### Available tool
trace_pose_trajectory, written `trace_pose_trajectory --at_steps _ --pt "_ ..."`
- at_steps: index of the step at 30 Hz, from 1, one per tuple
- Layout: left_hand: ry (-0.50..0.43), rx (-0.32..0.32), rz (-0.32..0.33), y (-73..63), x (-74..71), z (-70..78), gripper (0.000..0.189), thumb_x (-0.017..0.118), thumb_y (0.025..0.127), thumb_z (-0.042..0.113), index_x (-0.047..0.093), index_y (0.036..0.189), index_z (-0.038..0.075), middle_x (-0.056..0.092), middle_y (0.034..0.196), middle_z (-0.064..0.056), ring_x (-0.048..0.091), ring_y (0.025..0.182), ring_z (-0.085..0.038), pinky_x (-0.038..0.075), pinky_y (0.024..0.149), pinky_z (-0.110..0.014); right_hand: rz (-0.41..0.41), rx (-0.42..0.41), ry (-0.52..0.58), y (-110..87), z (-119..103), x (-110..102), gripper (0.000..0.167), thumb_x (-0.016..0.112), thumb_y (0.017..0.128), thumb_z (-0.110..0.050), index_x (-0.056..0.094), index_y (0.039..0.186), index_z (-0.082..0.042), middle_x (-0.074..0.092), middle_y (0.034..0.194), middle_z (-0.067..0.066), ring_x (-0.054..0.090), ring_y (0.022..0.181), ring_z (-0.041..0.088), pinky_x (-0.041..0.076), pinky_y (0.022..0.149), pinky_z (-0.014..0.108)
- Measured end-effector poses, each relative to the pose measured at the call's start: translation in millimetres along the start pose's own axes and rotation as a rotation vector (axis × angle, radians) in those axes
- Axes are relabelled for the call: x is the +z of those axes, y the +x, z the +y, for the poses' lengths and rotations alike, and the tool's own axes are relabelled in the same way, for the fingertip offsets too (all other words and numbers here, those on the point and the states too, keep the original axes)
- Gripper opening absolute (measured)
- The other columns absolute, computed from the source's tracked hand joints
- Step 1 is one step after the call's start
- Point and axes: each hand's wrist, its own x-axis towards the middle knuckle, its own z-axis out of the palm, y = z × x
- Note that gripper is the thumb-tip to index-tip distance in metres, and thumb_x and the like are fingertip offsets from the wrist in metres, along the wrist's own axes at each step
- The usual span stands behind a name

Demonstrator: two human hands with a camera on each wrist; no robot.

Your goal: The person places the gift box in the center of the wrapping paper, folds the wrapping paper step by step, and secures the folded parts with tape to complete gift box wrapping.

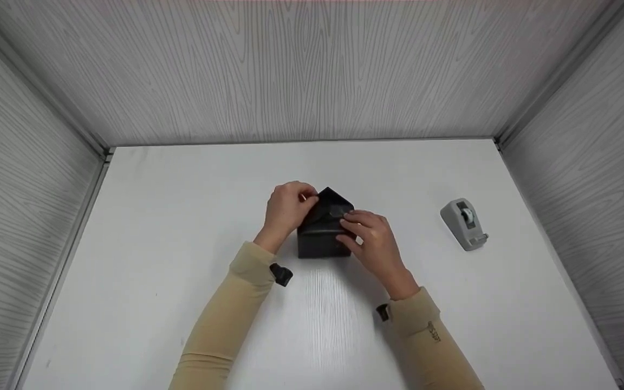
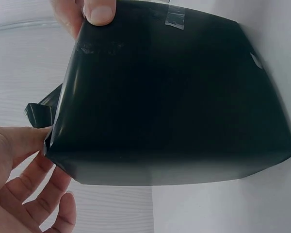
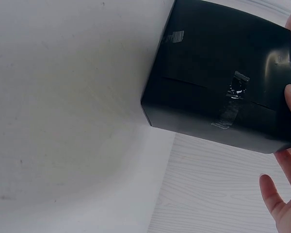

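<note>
A box wrapped in glossy black paper stands at mid-table. Its paper comes up to a pointed flap at the far end. My left hand pinches the folded paper at the far left edge between thumb and finger; in the left wrist view a loose fold sticks out beside the fingertips. On the right side my right hand grips the box, fingers near the flap and thumb lower down. Clear tape strips show on the wrapping, one piece of tape crossing a paper seam.
A grey tape dispenser with a roll in it sits on the white table to the right. Grey wood-grain panels rise behind and at both sides. Black wrist cameras are strapped at both cuffs.
</note>
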Motion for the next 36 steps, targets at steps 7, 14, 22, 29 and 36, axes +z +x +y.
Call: trace_pose_trajectory --at_steps 7,14,22,29,36 --pt "0.006 0.012 -0.006 1.2 -0.4 5.4 0.01 0.071 0.092 0.018 0.076 0.097 0.012 0.069 0.09 -0.001 0.063 0.079 -0.017 0.051 0.069 -0.035 -0.012 0.006 -0.003 -0.3 0 0 0.032 0.079 0.084 -0.021 0.075 0.11 -0.003 0.068 0.115 0.011 0.061 0.112 0.026 0.044 0.094 0.044" --pt "0.054 0.05 -0.042 4.0 0.9 8.8 0.012 0.066 0.095 0.022 0.072 0.1 0.013 0.066 0.087 -0.001 0.061 0.077 -0.017 0.049 0.065 -0.035 -0.003 0.001 -0.013 -0.1 0 0 0.031 0.081 0.082 -0.019 0.075 0.108 -0.003 0.069 0.113 0.011 0.062 0.11 0.027 0.046 0.092 0.045" --pt "0.075 0.049 -0.058 4.8 2.0 10.5 0.014 0.061 0.099 0.025 0.069 0.105 0.015 0.062 0.086 -0.001 0.056 0.073 -0.018 0.046 0.062 -0.035 0.015 -0.011 0.001 0.2 -1 0 0.031 0.083 0.081 -0.018 0.076 0.107 -0.002 0.069 0.113 0.012 0.061 0.11 0.028 0.046 0.091 0.047" --pt "0.083 0.062 -0.067 4.5 1.8 11.4 0.018 0.059 0.1 0.027 0.068 0.109 0.015 0.063 0.089 -0.001 0.056 0.074 -0.018 0.046 0.064 -0.035 -0.012 0.001 -0.01 -0.3 -1 1 0.031 0.08 0.084 -0.019 0.075 0.109 -0.002 0.068 0.114 0.012 0.061 0.111 0.027 0.045 0.093 0.045" --pt "0.025 0.079 -0.073 -2.5 0.3 4.8 0.019 0.062 0.098 0.022 0.071 0.109 0.009 0.064 0.091 -0.004 0.058 0.079 -0.018 0.048 0.07 -0.034 -0.02 -0.001 -0.018 0.4 0 0 0.031 0.08 0.084 -0.02 0.075 0.11 -0.003 0.069 0.114 0.011 0.061 0.111 0.027 0.046 0.092 0.046"
